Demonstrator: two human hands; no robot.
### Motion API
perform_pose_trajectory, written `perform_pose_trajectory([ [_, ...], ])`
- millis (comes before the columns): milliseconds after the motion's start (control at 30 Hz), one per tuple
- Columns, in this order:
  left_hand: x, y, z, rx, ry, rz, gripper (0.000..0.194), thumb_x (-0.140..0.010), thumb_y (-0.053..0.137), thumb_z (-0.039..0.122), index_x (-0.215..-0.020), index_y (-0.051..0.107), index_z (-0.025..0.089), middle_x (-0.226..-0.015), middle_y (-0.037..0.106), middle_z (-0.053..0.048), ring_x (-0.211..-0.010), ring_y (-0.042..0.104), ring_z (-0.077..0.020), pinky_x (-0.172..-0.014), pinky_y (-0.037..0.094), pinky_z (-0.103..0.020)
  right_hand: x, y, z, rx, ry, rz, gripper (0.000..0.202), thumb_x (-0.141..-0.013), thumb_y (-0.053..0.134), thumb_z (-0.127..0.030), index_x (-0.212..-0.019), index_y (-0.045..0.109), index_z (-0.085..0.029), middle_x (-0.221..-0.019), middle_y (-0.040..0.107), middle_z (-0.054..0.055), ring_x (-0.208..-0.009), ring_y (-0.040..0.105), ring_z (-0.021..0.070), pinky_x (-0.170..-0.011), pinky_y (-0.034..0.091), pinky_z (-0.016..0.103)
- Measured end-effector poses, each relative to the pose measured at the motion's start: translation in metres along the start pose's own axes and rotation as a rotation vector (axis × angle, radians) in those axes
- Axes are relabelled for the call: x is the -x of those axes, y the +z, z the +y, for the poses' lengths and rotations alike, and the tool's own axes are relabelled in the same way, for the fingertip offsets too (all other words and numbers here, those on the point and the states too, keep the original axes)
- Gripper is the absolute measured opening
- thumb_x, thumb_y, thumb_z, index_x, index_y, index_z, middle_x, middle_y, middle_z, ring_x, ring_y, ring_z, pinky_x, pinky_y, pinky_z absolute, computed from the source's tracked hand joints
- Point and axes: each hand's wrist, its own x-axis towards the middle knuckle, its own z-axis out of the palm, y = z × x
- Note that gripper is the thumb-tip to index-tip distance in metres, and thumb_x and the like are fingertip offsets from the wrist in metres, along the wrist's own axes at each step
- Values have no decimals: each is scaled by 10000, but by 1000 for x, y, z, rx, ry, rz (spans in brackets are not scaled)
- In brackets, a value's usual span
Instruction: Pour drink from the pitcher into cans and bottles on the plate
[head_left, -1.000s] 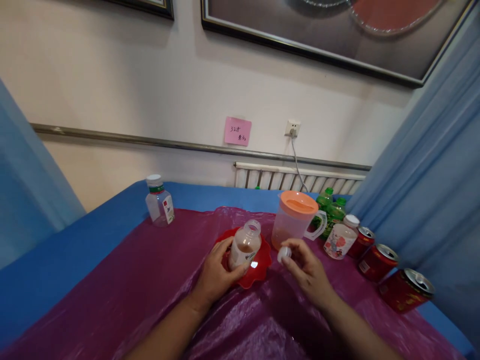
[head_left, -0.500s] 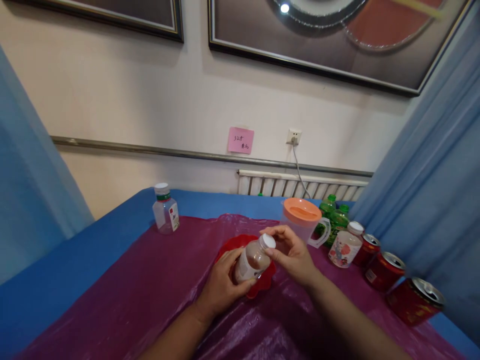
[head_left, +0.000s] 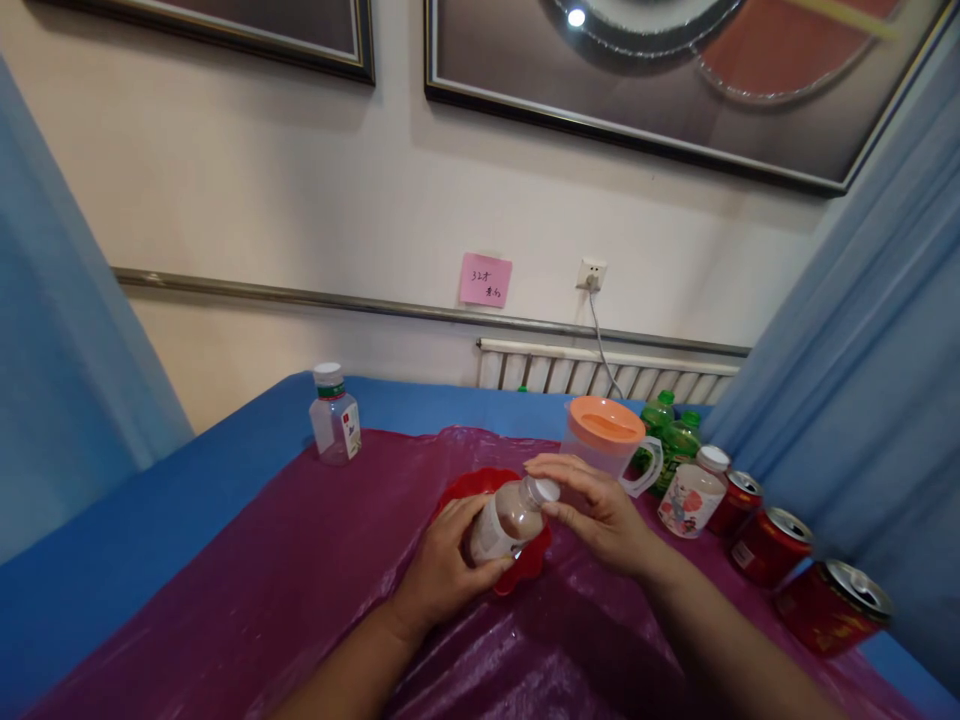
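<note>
White-capped bottle (head_left: pixel 501 530): centre of the frame, leaning rightward over a red dish (head_left: pixel 480 482), brownish contents visible.
Left hand (head_left: pixel 448 562): wrapped around the bottle's body.
Right hand (head_left: pixel 604 518): thumb and fingers grasping the white cap (head_left: pixel 543 490).
Orange-lidded pitcher (head_left: pixel 600 445): just beyond the right hand.
Right side: green bottles (head_left: pixel 679 440), floral-labelled bottle (head_left: pixel 691 498), red cans (head_left: pixel 768 548).
Left of centre: clear bottle (head_left: pixel 335 430), capped, upright.
Underneath: purple plastic sheet (head_left: pixel 285 560) over blue.

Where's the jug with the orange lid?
In the head view, the jug is right of the middle, behind the right hand, with the green bottles just right of its handle.
</note>
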Motion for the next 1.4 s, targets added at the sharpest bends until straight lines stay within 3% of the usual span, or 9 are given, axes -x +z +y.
perform_pose_trajectory([
  [333, 2, 0, -3, 4, 3, -27, 616, -669, 833, 281, -1241, 603, 268, -1225, 689, -46, -1118, 644, -259, -992, 508, -420, -2, 0, 7, 39, 27, -25, 299, -917, 684, -305, -1214, 678, -270, -1198, 700, 83, -1127, 642, 221, -975, 498, 387],
  [567, 2, -2, 2, -15, 14, -27, 598, -672, 821, 248, -1227, 600, 277, -1199, 690, -40, -1099, 644, -255, -980, 509, -430, 0, 6, 12, 109, 25, 79, 338, -875, 711, -493, -1089, 647, -239, -1030, 700, 78, -968, 650, 229, -822, 515, 359],
  [833, 3, 0, -5, -26, 18, -38, 612, -681, 825, 267, -1244, 587, 268, -1224, 679, -58, -1124, 635, -265, -1005, 502, -443, -2, 12, 12, 344, 167, 111, 533, -731, 732, -708, -868, 576, -216, -780, 608, 25, -705, 547, 201, -654, 449, 340],
  [933, 3, 1, -6, -11, 10, -43, 602, -687, 825, 297, -1242, 595, 271, -1225, 680, -63, -1124, 638, -270, -1009, 502, -452, 1, 15, 12, 371, 182, 117, 621, -730, 699, -745, -1009, 594, -201, -953, 659, 84, -861, 607, 266, -767, 492, 412],
  [1000, 2, 0, -5, -2, -7, -33, 599, -690, 819, 292, -1245, 597, 271, -1236, 678, -64, -1129, 639, -268, -1013, 502, -453, 4, 15, 10, 268, 124, 99, 676, -828, 627, -701, -1272, 542, -198, -1253, 623, 141, -1135, 588, 318, -947, 477, 474],
  [1067, 2, 0, -4, 6, -24, -16, 599, -688, 812, 278, -1247, 597, 270, -1243, 677, -62, -1134, 637, -266, -1014, 502, -449, 8, 15, 8, 129, 77, 84, 604, -951, 547, -564, -1449, 423, -245, -1451, 522, 124, -1315, 506, 293, -1067, 426, 471],
  [1200, 2, 1, -3, 7, -40, -12, 609, -666, 820, 271, -1235, 604, 267, -1238, 681, -59, -1135, 635, -269, -1011, 502, -444, 12, 14, 7, 80, 55, 98, 332, -1013, 508, -332, -1342, 544, -308, -1319, 638, 55, -1223, 586, 219, -1034, 463, 398],
  [1300, 2, 2, -4, 3, -40, -25, 603, -664, 825, 266, -1228, 610, 269, -1231, 682, -55, -1131, 635, -266, -1015, 498, -436, 12, 15, 11, 207, 124, 197, 330, -901, 675, -442, -1159, 612, -246, -1079, 691, 67, -995, 645, 241, -883, 520, 391],
  [1400, 2, 2, -5, 11, -43, -15, 602, -674, 816, 258, -1237, 603, 272, -1236, 679, -53, -1137, 631, -261, -1026, 490, -438, 14, 18, 11, 185, 200, 219, 530, -875, 657, -557, -1274, 551, -224, -1193, 654, 106, -1078, 624, 278, -926, 513, 438],
])
